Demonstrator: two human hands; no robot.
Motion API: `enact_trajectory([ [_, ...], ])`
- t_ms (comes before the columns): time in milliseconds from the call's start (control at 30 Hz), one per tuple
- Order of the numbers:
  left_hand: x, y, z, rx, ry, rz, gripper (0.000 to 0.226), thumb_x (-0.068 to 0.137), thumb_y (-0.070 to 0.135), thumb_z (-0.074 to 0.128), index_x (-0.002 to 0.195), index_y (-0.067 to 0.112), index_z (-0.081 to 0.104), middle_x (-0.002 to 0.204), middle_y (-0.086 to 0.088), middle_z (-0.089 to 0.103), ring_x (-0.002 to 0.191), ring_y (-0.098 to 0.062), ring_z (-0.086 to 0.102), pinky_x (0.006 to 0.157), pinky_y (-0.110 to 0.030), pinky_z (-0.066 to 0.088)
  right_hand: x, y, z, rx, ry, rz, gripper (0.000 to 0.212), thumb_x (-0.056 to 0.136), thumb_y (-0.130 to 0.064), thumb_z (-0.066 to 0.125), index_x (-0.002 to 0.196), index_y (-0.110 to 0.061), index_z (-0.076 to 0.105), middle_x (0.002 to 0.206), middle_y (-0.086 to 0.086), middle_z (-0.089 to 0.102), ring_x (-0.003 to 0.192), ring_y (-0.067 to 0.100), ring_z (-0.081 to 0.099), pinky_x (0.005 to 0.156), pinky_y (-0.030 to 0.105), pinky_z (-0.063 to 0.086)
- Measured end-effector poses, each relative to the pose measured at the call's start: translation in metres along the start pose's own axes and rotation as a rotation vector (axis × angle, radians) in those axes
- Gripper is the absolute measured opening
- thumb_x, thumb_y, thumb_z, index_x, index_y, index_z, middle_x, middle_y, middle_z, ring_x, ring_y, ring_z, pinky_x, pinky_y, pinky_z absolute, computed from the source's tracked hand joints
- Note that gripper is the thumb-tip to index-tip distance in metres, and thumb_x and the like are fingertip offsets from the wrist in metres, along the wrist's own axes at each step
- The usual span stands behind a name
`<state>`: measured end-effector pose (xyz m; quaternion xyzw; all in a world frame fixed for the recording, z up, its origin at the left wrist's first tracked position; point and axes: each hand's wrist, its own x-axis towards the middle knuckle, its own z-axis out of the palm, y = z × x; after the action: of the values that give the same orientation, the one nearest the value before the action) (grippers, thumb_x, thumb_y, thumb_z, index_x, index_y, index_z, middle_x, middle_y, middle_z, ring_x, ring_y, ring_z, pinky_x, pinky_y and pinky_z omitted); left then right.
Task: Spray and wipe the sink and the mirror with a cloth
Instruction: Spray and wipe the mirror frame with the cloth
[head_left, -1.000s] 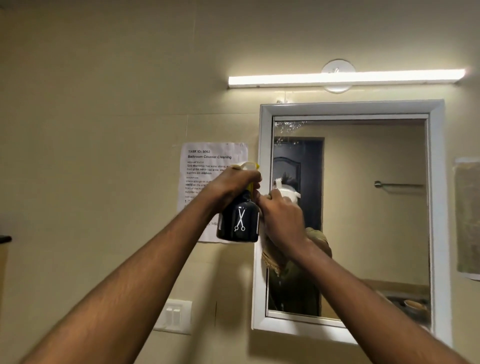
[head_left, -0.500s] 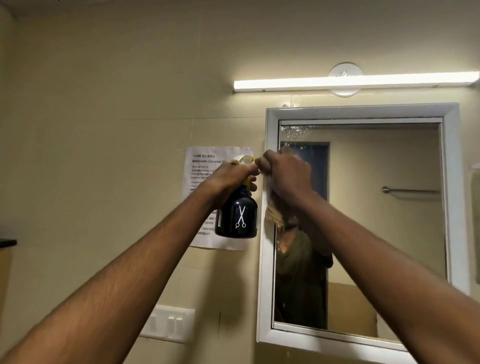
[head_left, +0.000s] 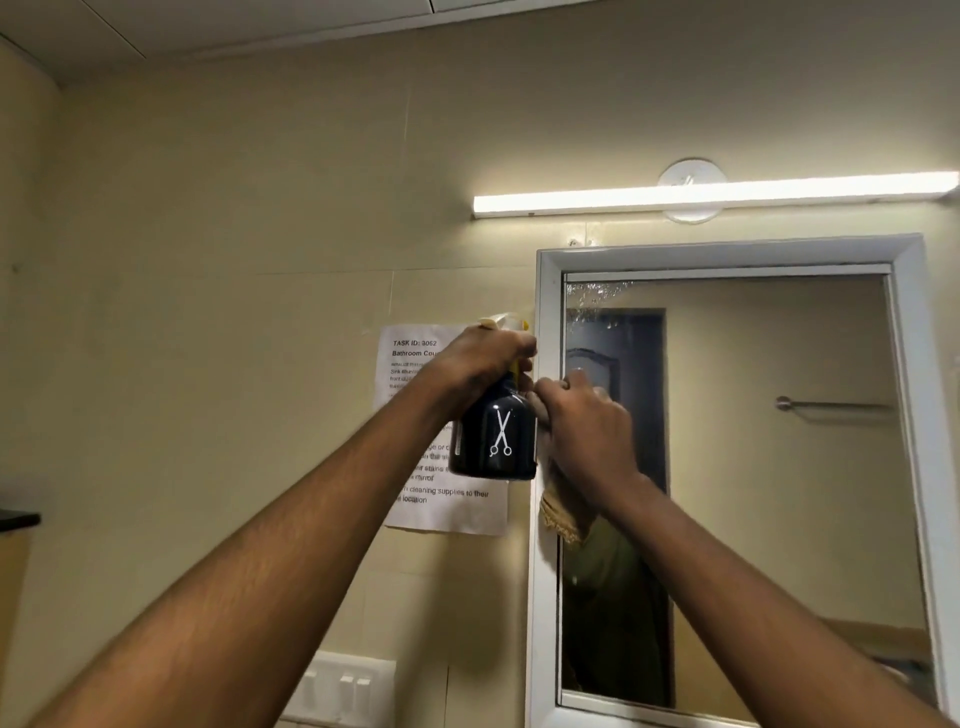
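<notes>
Head cam: left hand (head_left: 480, 358) is wrapped tight around the neck of a dark spray bottle (head_left: 494, 439) with a white scissors logo, held just left of the mirror (head_left: 769, 467) frame. Right hand (head_left: 584, 423), right beside it, is bunched around a tan cloth (head_left: 561, 514) pressed against the mirror's left edge, cloth hanging below the wrist.

The dark glossy plastic spray bottle (head_left: 493, 441) shines. The tan cloth (head_left: 561, 514) looks coarse, frayed; the white-framed mirror (head_left: 769, 467) glass is smooth.
</notes>
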<state>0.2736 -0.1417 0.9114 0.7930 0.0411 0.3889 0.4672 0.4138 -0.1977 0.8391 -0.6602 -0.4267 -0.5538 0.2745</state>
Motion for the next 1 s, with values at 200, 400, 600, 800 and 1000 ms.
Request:
enact_trajectory([
  [200, 0.002, -0.002, -0.001, -0.04, 0.014, -0.017, 0.009, 0.088, 0.018, 0.059, 0.092, 0.009, 0.056, 0.092, -0.009, 0.062, 0.081, -0.022, 0.06, 0.072, -0.034, 0.052, 0.002, -0.002, -0.006, -0.027, -0.056, 0.003, 0.016, 0.09, -0.028, 0.063, 0.104, -0.019, 0.061, 0.098, 0.009, 0.061, 0.077, 0.025, 0.062, 0.063, 0.035, 0.053],
  [400, 0.012, 0.018, -0.014, -0.052, 0.056, 0.038, 0.005, 0.086, 0.015, 0.059, 0.085, 0.01, 0.057, 0.089, -0.009, 0.06, 0.08, -0.022, 0.06, 0.074, -0.036, 0.047, 0.071, -0.002, -0.034, -0.074, -0.034, -0.007, 0.022, 0.098, -0.035, 0.047, 0.108, -0.018, 0.058, 0.103, 0.008, 0.056, 0.085, 0.024, 0.059, 0.062, 0.03, 0.035],
  [600, 0.017, 0.026, -0.019, -0.072, 0.1, 0.063, 0.008, 0.088, 0.01, 0.056, 0.08, 0.009, 0.057, 0.077, -0.009, 0.057, 0.066, -0.02, 0.057, 0.067, -0.033, 0.047, 0.11, -0.008, -0.031, -0.072, 0.026, 0.097, 0.022, 0.097, -0.026, 0.051, 0.115, -0.017, 0.058, 0.109, 0.012, 0.057, 0.091, 0.028, 0.062, 0.065, 0.032, 0.041],
  [800, 0.021, 0.038, -0.014, -0.106, -0.051, 0.048, 0.016, 0.089, 0.018, 0.059, 0.1, 0.007, 0.056, 0.088, -0.01, 0.062, 0.075, -0.022, 0.063, 0.066, -0.03, 0.055, 0.052, -0.013, -0.019, 0.015, 0.066, 0.112, 0.02, 0.096, -0.025, 0.054, 0.114, -0.016, 0.059, 0.106, 0.011, 0.059, 0.089, 0.026, 0.062, 0.073, 0.035, 0.051],
  [1000, 0.039, 0.064, -0.009, -0.079, -0.039, 0.039, 0.024, 0.087, 0.022, 0.06, 0.105, 0.006, 0.056, 0.088, -0.012, 0.065, 0.073, -0.021, 0.064, 0.074, -0.034, 0.055, 0.047, -0.012, -0.013, 0.044, 0.048, 0.121, 0.022, 0.087, -0.015, 0.069, 0.106, -0.009, 0.062, 0.104, 0.016, 0.062, 0.082, 0.029, 0.065, 0.066, 0.039, 0.056],
])
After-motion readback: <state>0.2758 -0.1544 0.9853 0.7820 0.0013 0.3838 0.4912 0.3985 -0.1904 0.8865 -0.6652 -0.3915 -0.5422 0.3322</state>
